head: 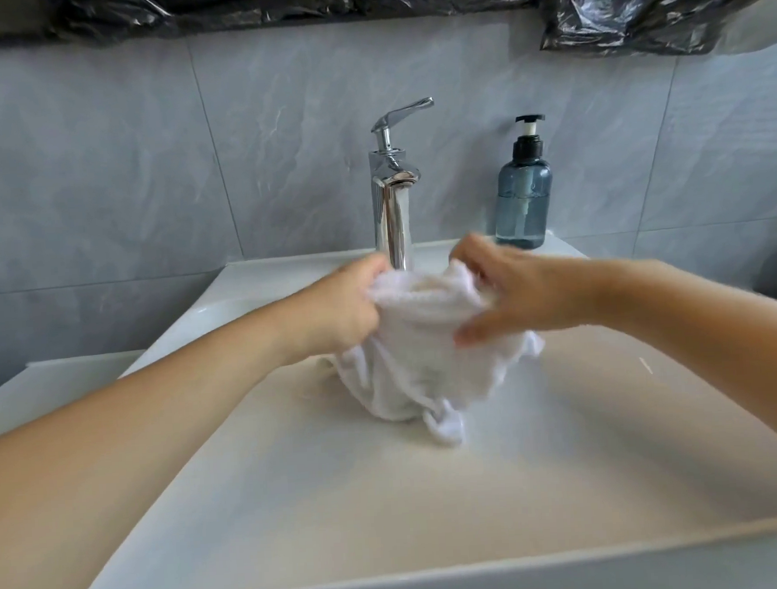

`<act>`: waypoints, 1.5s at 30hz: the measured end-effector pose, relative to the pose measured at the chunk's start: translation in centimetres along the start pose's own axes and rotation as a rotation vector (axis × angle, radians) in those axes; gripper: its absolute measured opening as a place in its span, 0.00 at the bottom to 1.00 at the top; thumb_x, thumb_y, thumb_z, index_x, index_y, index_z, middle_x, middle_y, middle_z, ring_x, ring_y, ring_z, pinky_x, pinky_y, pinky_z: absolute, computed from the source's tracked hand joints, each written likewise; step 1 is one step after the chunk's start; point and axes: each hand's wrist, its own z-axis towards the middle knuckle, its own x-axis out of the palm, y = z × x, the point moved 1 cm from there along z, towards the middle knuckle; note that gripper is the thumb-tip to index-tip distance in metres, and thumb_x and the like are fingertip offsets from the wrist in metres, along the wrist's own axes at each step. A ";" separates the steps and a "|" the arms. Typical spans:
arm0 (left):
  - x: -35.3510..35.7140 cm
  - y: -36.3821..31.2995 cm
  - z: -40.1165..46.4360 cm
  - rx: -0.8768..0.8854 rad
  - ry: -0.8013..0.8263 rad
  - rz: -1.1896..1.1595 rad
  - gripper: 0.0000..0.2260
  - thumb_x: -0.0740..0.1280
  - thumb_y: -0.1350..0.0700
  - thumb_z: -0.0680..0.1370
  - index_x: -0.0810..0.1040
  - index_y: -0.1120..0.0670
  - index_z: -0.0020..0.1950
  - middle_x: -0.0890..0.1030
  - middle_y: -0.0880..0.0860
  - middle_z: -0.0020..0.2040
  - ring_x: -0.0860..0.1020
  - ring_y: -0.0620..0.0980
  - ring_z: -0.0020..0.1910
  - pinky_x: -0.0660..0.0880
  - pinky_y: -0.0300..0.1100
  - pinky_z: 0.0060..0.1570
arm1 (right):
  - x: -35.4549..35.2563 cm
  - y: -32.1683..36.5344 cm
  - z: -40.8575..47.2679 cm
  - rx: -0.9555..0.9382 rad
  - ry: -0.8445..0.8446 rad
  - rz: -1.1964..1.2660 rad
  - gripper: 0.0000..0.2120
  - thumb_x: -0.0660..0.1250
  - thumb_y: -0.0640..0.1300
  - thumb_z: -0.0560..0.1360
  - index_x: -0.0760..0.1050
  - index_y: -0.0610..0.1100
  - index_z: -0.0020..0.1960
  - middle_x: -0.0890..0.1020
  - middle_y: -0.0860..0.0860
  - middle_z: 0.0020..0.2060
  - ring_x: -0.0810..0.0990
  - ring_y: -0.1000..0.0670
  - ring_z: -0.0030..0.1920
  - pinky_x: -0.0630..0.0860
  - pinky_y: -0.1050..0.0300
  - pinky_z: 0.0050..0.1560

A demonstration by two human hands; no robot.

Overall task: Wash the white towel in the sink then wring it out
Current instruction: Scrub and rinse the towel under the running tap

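Grey tiled wall, white sink (590, 423) below me, tap (391, 203) at twelve o'clock, soap bottle (524, 195) at one. I hold the towel (420, 360) bunched over the basin just under the tap: my left hand (342, 313) grips its nine o'clock edge, my right hand (521, 297) pinches the three o'clock side, thumb underneath. I judge this the washing step; next comes rubbing, then twisting the ends opposite ways. Motion blur hides my fingertips, and I cannot tell whether water runs.

Both hands (428, 301) bunching white towel (420, 356), over sink (299, 504)
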 end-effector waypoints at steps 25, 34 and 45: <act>4.4 -0.7 -0.8 0.071 0.124 0.838 0.15 0.53 0.47 0.82 0.67 0.52 0.38 0.81 0.55 0.53 0.72 0.55 0.44 0.67 0.42 0.43 | 3.8 0.5 1.7 0.087 0.191 -0.351 0.07 0.61 0.51 0.77 0.64 0.52 0.51 0.73 0.53 0.40 0.75 0.46 0.43 0.70 0.53 0.37; 0.1 1.7 0.1 -0.277 0.351 0.174 0.27 0.64 0.29 0.69 0.79 0.50 0.52 0.79 0.49 0.48 0.79 0.51 0.46 0.76 0.45 0.48 | 1.9 0.4 0.4 0.341 0.389 0.195 0.26 0.57 0.64 0.79 0.77 0.44 0.61 0.80 0.52 0.54 0.77 0.54 0.52 0.68 0.58 0.58; 1.7 2.0 1.0 -0.057 0.067 0.338 0.14 0.66 0.47 0.71 0.66 0.53 0.33 0.70 0.47 0.33 0.67 0.48 0.33 0.63 0.42 0.33 | 2.8 1.5 1.1 0.231 0.414 -0.023 0.02 0.64 0.52 0.74 0.73 0.54 0.46 0.76 0.57 0.40 0.73 0.53 0.39 0.69 0.59 0.41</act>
